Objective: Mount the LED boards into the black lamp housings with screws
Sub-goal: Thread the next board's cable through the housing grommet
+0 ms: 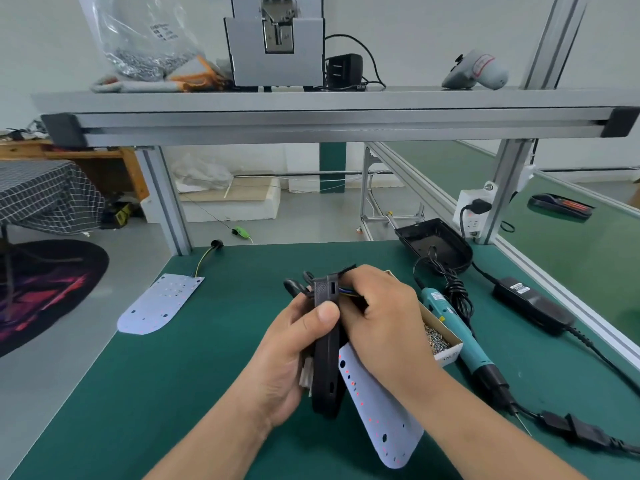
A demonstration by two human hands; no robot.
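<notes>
Black lamp housing [327, 344] stands on edge over the green mat [207, 375], left hand [291, 348] clasping it, right hand [381, 317] pinching its wires [348, 292], LED board [381, 410] slanting beneath. Just beside, a cardboard box [446, 356] holds screws [434, 336]. Aluminium shelf [311, 116] overhead.

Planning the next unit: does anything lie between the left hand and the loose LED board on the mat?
Nothing visible: only bare mat separates the left hand, gripping the black housing, from the loose LED board.

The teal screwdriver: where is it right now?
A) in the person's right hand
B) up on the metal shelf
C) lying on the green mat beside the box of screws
C: the teal screwdriver lies on the green mat beside the screw box, in neither hand.
</notes>
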